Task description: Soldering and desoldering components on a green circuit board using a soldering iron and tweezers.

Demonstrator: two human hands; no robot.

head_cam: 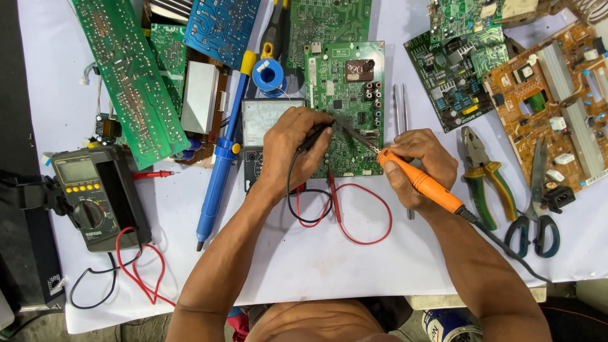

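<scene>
Centre frame: our right hand (423, 161) is wrapped tight round the orange soldering iron (421, 182), long axis running lower right to upper left, tip on the green circuit board (345, 104) lying up-left of the grip. Our left hand (292, 149) is nearer the board, resting on it, fingers pinching a black probe (315, 134). We count one iron, two meters, seven or so boards, one pliers, one scissors
</scene>
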